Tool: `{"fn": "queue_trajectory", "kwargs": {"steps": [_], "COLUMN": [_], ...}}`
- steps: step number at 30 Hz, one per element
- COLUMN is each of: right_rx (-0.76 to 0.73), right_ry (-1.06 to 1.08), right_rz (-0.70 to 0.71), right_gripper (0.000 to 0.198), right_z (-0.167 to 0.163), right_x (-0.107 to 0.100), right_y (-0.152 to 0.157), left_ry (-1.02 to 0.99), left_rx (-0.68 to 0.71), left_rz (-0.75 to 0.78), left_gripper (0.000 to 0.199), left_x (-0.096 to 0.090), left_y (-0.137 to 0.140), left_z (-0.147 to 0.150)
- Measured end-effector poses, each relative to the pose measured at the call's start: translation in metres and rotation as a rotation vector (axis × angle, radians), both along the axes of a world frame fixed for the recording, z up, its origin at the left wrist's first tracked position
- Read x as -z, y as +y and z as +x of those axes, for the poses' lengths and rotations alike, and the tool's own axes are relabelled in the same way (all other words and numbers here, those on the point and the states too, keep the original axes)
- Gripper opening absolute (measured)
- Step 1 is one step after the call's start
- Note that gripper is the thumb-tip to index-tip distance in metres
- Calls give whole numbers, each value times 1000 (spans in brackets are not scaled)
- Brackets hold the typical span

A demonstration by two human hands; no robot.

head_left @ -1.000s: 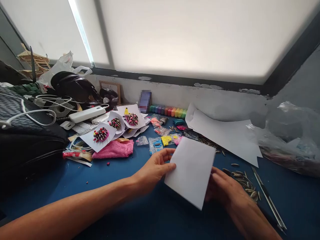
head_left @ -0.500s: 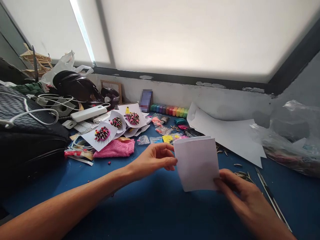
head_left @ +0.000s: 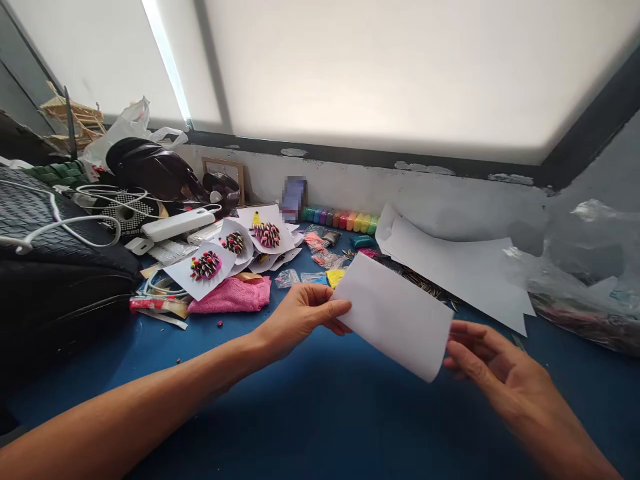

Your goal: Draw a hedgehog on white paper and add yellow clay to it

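A folded sheet of white paper (head_left: 395,317) hangs tilted above the blue table, its right side sloping down. My left hand (head_left: 305,313) pinches its left edge, thumb in front and fingers behind. At the right edge, my right hand (head_left: 493,363) has its fingers loosely bent and apart, the tips right beside the paper; whether they touch it is hard to see. Behind the paper lie striped seeds (head_left: 423,281), partly covered, and small bags of coloured clay, among them a yellow one (head_left: 335,277).
Seed-covered clay figures on paper (head_left: 206,267) lie at left beside a pink cloth (head_left: 233,297). A black bag (head_left: 65,287) stands far left. Clay tubs (head_left: 343,221) line the wall. Large white sheets (head_left: 450,270) and a clear plastic bag (head_left: 585,293) lie at right.
The paper has turned from nearly upright to a slant and spreads wider. My left hand has closed on its left edge; my right hand has shifted right and its grip has loosened.
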State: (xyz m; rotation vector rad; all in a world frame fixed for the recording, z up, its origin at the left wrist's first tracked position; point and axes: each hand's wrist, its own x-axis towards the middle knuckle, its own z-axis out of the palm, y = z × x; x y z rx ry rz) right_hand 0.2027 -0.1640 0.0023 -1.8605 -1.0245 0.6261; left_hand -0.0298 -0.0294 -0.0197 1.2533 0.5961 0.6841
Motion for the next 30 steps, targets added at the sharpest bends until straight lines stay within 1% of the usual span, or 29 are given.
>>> {"fn": "queue_trajectory", "kwargs": {"steps": [2,4,7,10,12,15,17,20,22,24,25,26,28,30], "right_rx": [-73,-132,-126,-86,-53,95,163,138,128,99,69,37,-21,-31], "right_ry": [12,17,56,165,201,215,281,340,289,210,177,150,109,72], "right_rz": [-37,-47,-41,-27,-28,-64,-68,-42,-43,-66,-79,-83,-61,-10], "right_gripper": [47,41,40,50,57,72,85,90,86,76,70,63,52,45], "right_z": [-5,-9,-12,-9,-7,-7,-9,-10,-10,-10,-10,-11,-12,-12], "right_x": [1,4,8,10,11,12,13,13,12,10,9,9,8,9], "right_y": [2,2,2,1,2,3,4,4,3,2,2,1,0,-1], "left_ry": [-33,-37,-29,-19,-14,-10,-15,-22,1,30,35,31,17,25], "left_rx": [-17,-11,8,5,3,18,27,35,38,45,52,58,57,37], "left_rz": [-76,-107,-132,-144,-141,-126,-105,-64,-50,-52,-51,-48,-32,-8], "left_gripper": [34,37,40,41,43,44,43,46,57,68,66,59,48,48], "left_x": [7,11,15,16,16,16,16,14,13,13,13,14,15,15], "left_y": [0,-2,-6,-8,-8,-10,-11,-13,-12,-10,-9,-7,-6,-5], "left_z": [3,6,8,10,10,11,11,10,9,8,7,7,6,6]}}
